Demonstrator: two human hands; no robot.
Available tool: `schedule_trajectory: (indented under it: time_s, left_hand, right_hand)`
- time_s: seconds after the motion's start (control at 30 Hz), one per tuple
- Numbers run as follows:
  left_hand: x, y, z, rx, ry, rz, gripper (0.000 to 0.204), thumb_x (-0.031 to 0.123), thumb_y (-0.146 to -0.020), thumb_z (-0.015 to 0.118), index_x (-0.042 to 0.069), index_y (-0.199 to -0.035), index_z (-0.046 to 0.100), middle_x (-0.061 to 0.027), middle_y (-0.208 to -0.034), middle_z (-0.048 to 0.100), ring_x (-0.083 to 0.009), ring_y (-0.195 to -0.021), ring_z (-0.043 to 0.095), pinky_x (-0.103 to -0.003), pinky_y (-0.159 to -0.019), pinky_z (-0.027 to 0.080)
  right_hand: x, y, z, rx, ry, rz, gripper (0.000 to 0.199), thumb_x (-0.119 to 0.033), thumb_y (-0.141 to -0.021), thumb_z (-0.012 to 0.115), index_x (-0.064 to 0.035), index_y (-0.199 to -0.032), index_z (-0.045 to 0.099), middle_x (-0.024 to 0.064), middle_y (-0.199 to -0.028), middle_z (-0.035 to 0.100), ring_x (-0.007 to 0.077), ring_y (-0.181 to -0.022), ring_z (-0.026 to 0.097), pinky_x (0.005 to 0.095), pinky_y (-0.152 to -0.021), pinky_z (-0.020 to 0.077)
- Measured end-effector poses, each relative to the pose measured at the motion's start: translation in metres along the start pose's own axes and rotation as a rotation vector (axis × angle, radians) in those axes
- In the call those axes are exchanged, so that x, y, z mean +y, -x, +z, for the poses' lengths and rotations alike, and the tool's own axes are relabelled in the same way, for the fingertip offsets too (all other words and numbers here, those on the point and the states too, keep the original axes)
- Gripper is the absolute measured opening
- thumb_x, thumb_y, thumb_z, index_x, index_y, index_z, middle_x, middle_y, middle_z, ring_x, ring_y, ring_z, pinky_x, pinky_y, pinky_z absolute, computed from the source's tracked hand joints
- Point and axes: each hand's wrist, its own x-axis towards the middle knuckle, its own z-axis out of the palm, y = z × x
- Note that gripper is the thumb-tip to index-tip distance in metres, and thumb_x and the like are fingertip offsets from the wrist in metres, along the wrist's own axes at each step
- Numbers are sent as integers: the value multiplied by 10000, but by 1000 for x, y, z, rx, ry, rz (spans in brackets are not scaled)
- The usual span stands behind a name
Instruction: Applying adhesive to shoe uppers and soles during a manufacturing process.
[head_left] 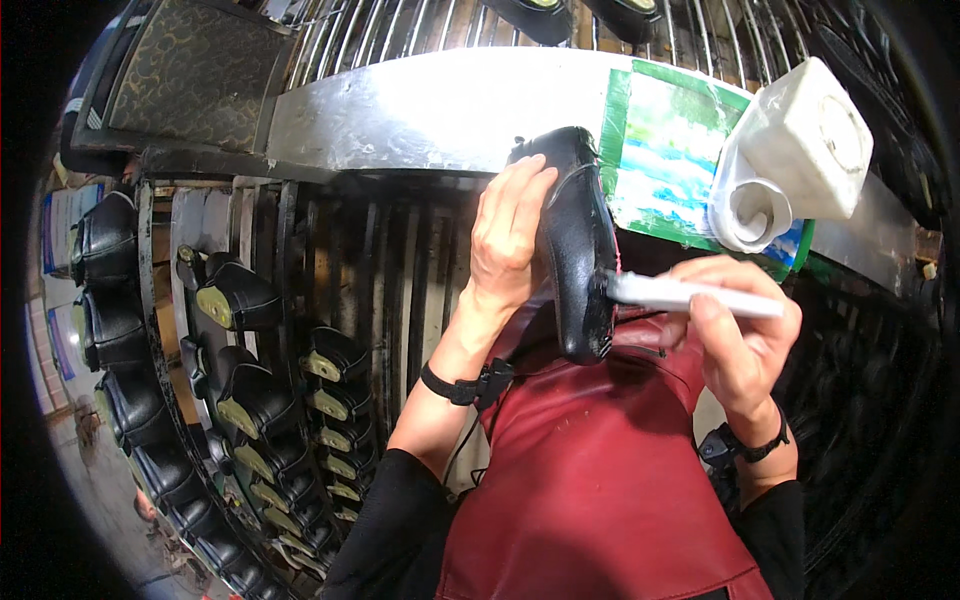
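A black shoe upper [575, 240] is held upright above a red apron [600, 460], its far side hidden by the left hand [508, 235] clasping it. The right hand [735, 335] grips a white brush handle [690, 295], its tip touching the upper. Behind, a green-edged label [665, 160] sits beside a white jug [800, 150].

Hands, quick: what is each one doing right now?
Left hand: closed around the black shoe, holding it up.
Right hand: closed on a white brush handle, its tip against the shoe's edge.
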Motion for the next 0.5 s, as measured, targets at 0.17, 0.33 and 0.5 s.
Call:
schedule_trajectory:
  time_s: [0.17, 0.33, 0.5]
  left_hand:
    - [-2, -27, -11, -33, 30, -45, 518, -62, -778, 648, -32, -1296, 642, -224, -1296, 664, -410, -1228, 635, -467, -1071, 507]
    - [-6, -62, -23, -124, 154, -134, 653, -105, -641, 694, -17, -1284, 627, -225, -1255, 674, -418, -1189, 633, -458, -1028, 521]
    - [-22, -91, -31, -210, 242, -220, 665, -107, -623, 714, 16, -1272, 635, -220, -1196, 701, -441, -1178, 639, -462, -999, 525]
  right_hand:
    - [-27, -26, -7, -184, 165, -262, 221, -13, -788, 761, 88, -975, 703, 260, -938, 757, 334, -850, 782, 382, -774, 631]
    - [-54, -60, -11, -228, 252, -334, 243, -42, -708, 733, 33, -935, 692, 224, -927, 764, 317, -825, 775, 387, -753, 618]
    - [-56, -96, -15, -220, 296, -447, 294, -33, -629, 652, 19, -917, 686, 214, -937, 769, 328, -804, 765, 404, -772, 592]
